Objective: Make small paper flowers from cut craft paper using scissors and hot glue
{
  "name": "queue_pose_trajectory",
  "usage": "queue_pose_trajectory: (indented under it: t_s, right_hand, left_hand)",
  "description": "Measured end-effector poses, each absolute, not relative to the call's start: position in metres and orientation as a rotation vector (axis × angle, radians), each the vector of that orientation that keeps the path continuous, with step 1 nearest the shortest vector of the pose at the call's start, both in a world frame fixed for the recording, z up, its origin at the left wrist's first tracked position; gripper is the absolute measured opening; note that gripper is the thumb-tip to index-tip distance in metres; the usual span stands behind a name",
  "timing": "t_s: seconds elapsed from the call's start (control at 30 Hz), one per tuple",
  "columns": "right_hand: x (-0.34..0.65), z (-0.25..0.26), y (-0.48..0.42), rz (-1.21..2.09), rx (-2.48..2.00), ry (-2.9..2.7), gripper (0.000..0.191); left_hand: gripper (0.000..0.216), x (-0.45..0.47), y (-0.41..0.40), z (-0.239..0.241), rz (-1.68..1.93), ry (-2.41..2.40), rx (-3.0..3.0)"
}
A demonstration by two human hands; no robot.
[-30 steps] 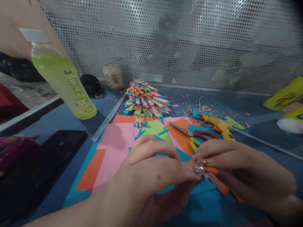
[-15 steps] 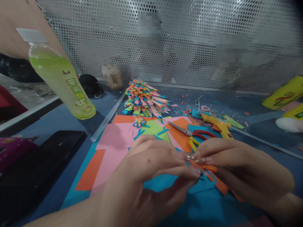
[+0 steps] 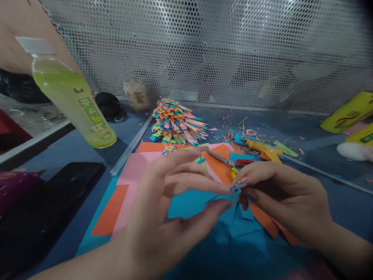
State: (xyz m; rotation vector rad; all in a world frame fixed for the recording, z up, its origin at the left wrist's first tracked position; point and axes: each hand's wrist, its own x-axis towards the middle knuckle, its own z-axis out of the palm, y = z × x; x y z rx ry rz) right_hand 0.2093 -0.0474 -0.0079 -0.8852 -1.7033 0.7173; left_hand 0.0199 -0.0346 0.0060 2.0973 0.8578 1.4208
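Both of my hands meet low in the middle over sheets of coloured paper (image 3: 145, 171). My right hand (image 3: 279, 198) pinches a small folded blue and orange paper piece (image 3: 237, 186) between thumb and fingertips. My left hand (image 3: 177, 202) has its fingers spread, and one fingertip and the thumb touch the same piece from the left. A blue sheet (image 3: 189, 202) lies under the hands. Just beyond them are red-handled scissors (image 3: 230, 160) and a yellow glue gun (image 3: 264, 149).
A cone of stacked coloured paper strips (image 3: 176, 122) stands at the back centre before a perforated metal screen (image 3: 204, 50). A green drink bottle (image 3: 70, 97) stands at the left, a black phone (image 3: 49, 198) lies front left, and yellow packets (image 3: 348, 112) sit far right.
My left hand has opened its fingers and loosened its pinch. The paper piece has shifted up and slightly left in my right hand's pinch.
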Motion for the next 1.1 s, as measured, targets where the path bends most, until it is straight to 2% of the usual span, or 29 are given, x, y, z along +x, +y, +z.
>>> queue_pose_trajectory:
  t_s: [0.07, 0.23, 0.5, 1.1]
  right_hand:
    - [0.206, -0.008, -0.047, 0.851, -0.909, -1.612, 0.009]
    - [0.204, -0.007, -0.045, 0.979, -0.998, -1.536, 0.006]
    - [0.204, -0.008, -0.043, 1.102, -1.116, -1.481, 0.016]
    - [0.202, -0.009, -0.040, 1.124, -1.149, -1.451, 0.014]
  left_hand:
    - [0.059, 0.022, -0.032, 0.002, 1.450, 0.890, 1.985]
    - [0.056, 0.025, -0.028, -0.003, 1.371, 0.904, 1.738]
    - [0.056, 0.028, -0.026, -0.002, 1.321, 0.950, 1.655]
    - [0.053, 0.032, -0.020, -0.006, 1.240, 1.051, 1.625]
